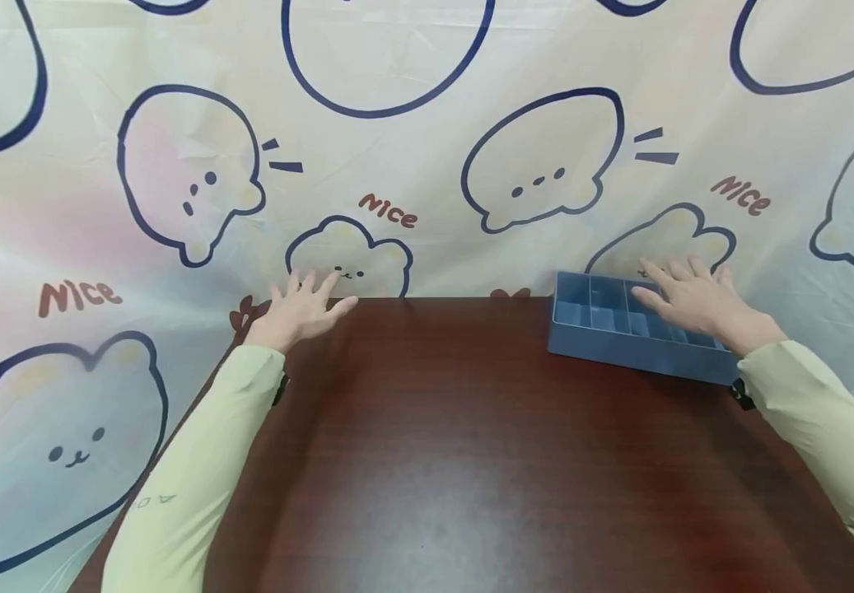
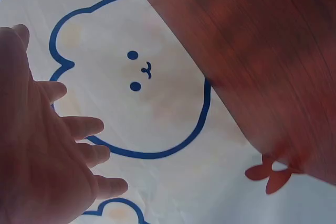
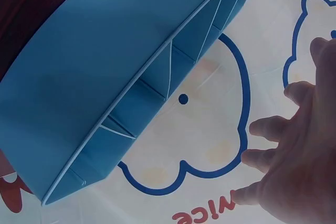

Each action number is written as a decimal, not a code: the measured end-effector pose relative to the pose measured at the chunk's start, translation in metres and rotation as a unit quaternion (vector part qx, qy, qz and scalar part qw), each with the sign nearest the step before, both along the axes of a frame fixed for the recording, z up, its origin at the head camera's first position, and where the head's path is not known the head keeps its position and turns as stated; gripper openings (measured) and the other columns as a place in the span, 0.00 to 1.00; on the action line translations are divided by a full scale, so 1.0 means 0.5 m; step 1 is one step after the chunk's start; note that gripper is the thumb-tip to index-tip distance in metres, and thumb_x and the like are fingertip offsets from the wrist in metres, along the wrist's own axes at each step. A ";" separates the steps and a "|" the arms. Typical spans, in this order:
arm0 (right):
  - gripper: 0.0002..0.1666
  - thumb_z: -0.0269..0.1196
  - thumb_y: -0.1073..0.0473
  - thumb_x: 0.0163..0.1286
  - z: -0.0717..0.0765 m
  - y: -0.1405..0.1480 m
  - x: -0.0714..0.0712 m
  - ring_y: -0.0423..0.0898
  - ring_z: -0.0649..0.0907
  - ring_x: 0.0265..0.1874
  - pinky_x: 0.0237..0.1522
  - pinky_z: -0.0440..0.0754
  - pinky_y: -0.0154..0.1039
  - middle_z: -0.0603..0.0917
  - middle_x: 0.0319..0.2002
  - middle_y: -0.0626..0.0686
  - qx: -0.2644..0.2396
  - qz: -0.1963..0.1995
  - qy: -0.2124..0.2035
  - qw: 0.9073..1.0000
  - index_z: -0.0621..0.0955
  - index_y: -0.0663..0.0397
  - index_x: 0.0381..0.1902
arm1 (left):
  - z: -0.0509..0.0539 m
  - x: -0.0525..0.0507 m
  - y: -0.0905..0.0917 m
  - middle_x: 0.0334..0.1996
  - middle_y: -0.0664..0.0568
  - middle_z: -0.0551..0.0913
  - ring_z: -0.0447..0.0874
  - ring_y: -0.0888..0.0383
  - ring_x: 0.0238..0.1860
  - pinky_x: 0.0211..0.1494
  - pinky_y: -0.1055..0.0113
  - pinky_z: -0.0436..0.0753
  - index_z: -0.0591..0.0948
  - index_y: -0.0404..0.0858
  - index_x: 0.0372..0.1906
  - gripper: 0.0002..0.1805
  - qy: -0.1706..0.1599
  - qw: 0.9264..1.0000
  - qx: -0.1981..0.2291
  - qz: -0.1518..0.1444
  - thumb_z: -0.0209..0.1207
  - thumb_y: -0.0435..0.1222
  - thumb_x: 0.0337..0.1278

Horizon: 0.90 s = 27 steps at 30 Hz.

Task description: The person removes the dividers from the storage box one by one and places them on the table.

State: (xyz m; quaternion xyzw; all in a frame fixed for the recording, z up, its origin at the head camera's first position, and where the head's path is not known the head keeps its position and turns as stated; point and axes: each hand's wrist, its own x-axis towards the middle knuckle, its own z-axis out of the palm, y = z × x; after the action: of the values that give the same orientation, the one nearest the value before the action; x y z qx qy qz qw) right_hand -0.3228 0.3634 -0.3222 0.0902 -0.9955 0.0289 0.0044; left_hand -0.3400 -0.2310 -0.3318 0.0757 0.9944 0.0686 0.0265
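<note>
My left hand (image 1: 296, 315) is held out over the far left part of the brown table, fingers spread, with nothing in it. In the left wrist view the same hand (image 2: 47, 145) hangs in front of the printed cloth, apart from the table edge. A blue divided box (image 1: 641, 350) stands at the table's far right. Over it my right hand (image 1: 701, 301) reaches with fingers spread and holds nothing. The right wrist view shows the box (image 3: 105, 51) with thin dividers between its compartments, and the hand (image 3: 294, 171) apart from it.
The dark brown wooden table (image 1: 427, 461) spreads between both arms. A pale cloth (image 1: 427, 165) printed with cartoon outlines and the word "Nice" hangs behind its far edge and along the sides.
</note>
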 end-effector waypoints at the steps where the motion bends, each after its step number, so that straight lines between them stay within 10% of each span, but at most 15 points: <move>1: 0.49 0.37 0.25 0.70 -0.001 0.001 0.000 0.78 0.40 0.72 0.61 0.29 0.81 0.47 0.76 0.71 -0.003 -0.001 0.001 1.000 0.43 0.41 0.79 | -0.003 -0.002 0.004 0.78 0.32 0.42 0.31 0.29 0.77 0.69 0.26 0.32 0.46 0.46 0.79 0.50 0.002 1.000 0.000 0.000 0.32 0.71 0.61; 27: 0.45 0.37 0.31 0.75 -0.028 0.018 0.019 0.80 0.43 0.71 0.62 0.32 0.81 0.45 0.74 0.76 -0.058 -0.007 0.009 0.998 0.41 0.45 0.79 | -0.046 -0.021 0.128 0.77 0.38 0.53 0.43 0.34 0.77 0.74 0.30 0.43 0.49 0.47 0.78 0.44 0.050 0.996 0.033 -0.059 0.33 0.68 0.65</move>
State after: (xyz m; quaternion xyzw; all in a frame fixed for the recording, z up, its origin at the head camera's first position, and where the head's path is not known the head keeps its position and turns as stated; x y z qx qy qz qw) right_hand -0.3131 0.3725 -0.3360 0.0829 -0.9927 0.0857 0.0192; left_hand -0.3503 -0.1669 -0.3549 0.1384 0.9855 0.0958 -0.0216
